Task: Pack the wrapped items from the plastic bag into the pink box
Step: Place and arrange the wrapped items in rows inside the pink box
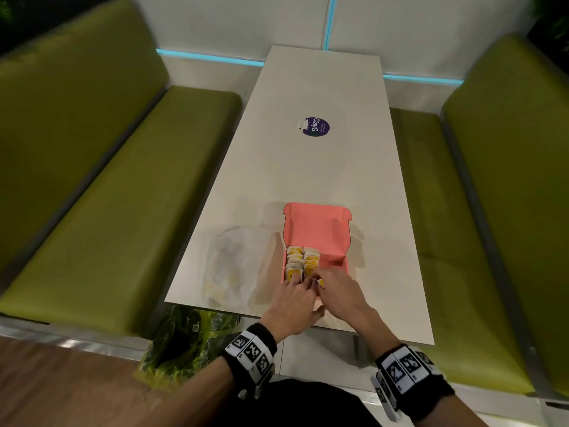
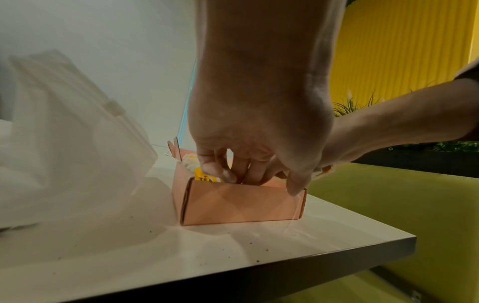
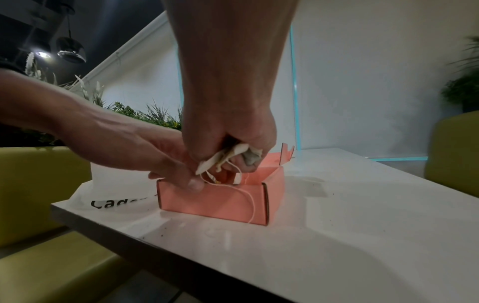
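The pink box [image 1: 320, 232] stands open near the table's front edge, its lid tilted back. Yellow-and-white wrapped items [image 1: 303, 260] fill its left part in two rows. My left hand [image 1: 295, 292] straddles the box's near wall [image 2: 241, 203], fingers [image 2: 220, 170] inside against the nearest items and thumb [image 3: 194, 184] outside on the wall. My right hand [image 1: 337, 288] hovers over the box's near right part and grips a white wrapped item [image 3: 228, 156], whose string [image 3: 252, 205] hangs down the box's front [image 3: 215, 201]. The clear plastic bag [image 1: 231, 266] lies left of the box, with some yellow showing through it.
The white table [image 1: 308, 167] carries a round purple sticker [image 1: 315, 126] farther out. Green benches [image 1: 107, 195] flank both long sides. A green and yellow bag [image 1: 181, 340] sits on the floor below the table's near left corner. The table's front edge [image 2: 337, 258] is just behind the box.
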